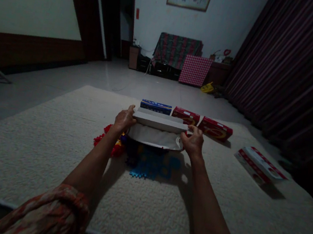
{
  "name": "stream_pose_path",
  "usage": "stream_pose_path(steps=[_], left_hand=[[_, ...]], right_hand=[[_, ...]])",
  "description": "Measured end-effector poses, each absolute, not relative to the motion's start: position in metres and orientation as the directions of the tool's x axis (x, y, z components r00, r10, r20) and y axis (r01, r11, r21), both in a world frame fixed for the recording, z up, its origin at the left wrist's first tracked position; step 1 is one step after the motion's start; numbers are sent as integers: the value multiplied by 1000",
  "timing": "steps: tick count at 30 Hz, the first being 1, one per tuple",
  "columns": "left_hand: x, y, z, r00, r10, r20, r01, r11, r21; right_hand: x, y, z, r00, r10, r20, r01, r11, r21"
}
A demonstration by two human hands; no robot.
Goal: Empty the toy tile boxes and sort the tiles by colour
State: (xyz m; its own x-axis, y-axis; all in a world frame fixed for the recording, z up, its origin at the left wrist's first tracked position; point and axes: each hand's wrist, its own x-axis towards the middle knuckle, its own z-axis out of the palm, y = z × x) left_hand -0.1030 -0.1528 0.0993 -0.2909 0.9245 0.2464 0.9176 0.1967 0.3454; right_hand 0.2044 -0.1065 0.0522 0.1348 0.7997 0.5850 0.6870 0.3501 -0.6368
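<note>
Between my two hands is a white cardboard box (160, 122), its opening and a long flap facing me. Something pale and rounded (155, 137) shows at the opening; I cannot tell what it is. My left hand (125, 120) grips the box's left end, and my right hand (193, 140) pinches its right end. Blue interlocking plastic pieces (151, 165) lie on the rug in the box's shadow. Red plastic pieces (99, 139) sit beside my left wrist, with yellow and purple ones partly hidden by the box and my arm.
A blue box (155, 106) and two red boxes, one nearer the middle (185, 115) and one farther right (215, 129), stand behind my hands. A red-and-white box (260, 165) lies on the right. The cream rug (37, 137) covers the floor; a dark curtain (293, 75) hangs on the right.
</note>
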Motion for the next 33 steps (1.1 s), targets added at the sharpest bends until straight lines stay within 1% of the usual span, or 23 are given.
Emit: stream_pose_path(steps=[4, 8, 12, 16, 19, 21, 23, 27, 30, 33], left_hand=[[-102, -169, 89, -282, 929, 240, 910, 180, 373], [-104, -182, 78, -242, 934, 263, 913, 127, 389], [-105, -191, 72, -237, 942, 237, 898, 119, 425], [-110, -193, 64, -223, 935, 275, 860, 56, 506], [-119, -191, 53, -222, 927, 302, 796, -6, 605], [-124, -189, 45, -266, 919, 289, 729, -4, 684], [-127, -187, 39, -329, 907, 263, 662, 23, 749], [-127, -190, 36, -397, 887, 236, 593, 51, 803], [-126, -194, 37, -403, 892, 205, 579, 74, 812], [-131, -197, 36, -396, 896, 201, 563, 64, 824]], right_hand=[[208, -124, 45, 185, 875, 447, 660, 226, -716], [208, -140, 36, 183, 929, 320, 627, 140, -766], [208, -151, 31, 157, 929, 336, 641, 163, -750], [208, -159, 24, 137, 938, 320, 611, 174, -772], [207, -162, 16, 123, 940, 319, 541, 206, -815], [205, -162, 11, 126, 938, 323, 477, 228, -849], [202, -161, 8, 139, 946, 294, 400, 218, -890], [197, -157, 6, 156, 966, 204, 290, 153, -945], [196, -152, 6, 188, 965, 181, 320, 114, -941], [199, -145, 5, 204, 958, 200, 373, 113, -921]])
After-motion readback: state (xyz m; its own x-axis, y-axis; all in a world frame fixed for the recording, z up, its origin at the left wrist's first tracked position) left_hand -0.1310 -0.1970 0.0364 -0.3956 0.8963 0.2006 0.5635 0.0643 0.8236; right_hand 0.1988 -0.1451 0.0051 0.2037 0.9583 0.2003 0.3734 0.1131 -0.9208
